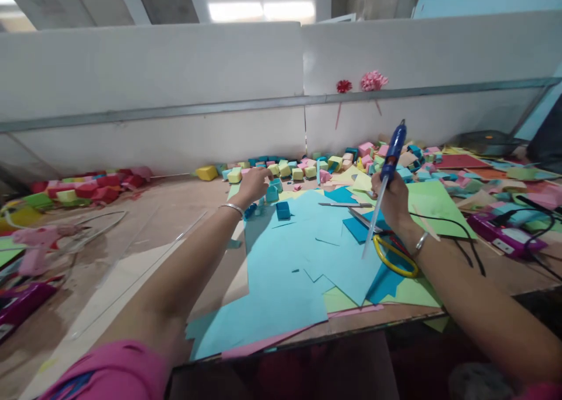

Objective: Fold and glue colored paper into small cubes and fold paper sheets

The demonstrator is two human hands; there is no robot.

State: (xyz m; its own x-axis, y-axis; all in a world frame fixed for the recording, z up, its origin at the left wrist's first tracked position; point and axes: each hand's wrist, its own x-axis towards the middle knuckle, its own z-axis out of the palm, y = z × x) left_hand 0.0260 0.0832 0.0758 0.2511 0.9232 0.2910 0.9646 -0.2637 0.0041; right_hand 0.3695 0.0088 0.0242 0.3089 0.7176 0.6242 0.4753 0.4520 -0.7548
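My right hand (393, 198) is wrapped round a blue hot glue gun (394, 151). The gun tilts upright with its nozzle up, and a long translucent glue stick (374, 227) sticks out of its back end, pointing down. My left hand (254, 183) reaches to the row of small folded paper boxes; its fingers curl down beside a light-blue box (273, 192), and their tips are partly hidden. A dark-blue open paper box (283, 211) lies just right of it on light-blue paper sheets (285, 271). Yellow-handled scissors (397, 265) lie under my right wrist.
A craft knife (345, 205) rests on the sheets. Red and pink boxes (92, 188) sit at left, with a pink glue gun (39, 242) nearer. A purple power strip (504, 236) with black cords is at right. A white partition (197, 66) stands behind the table.
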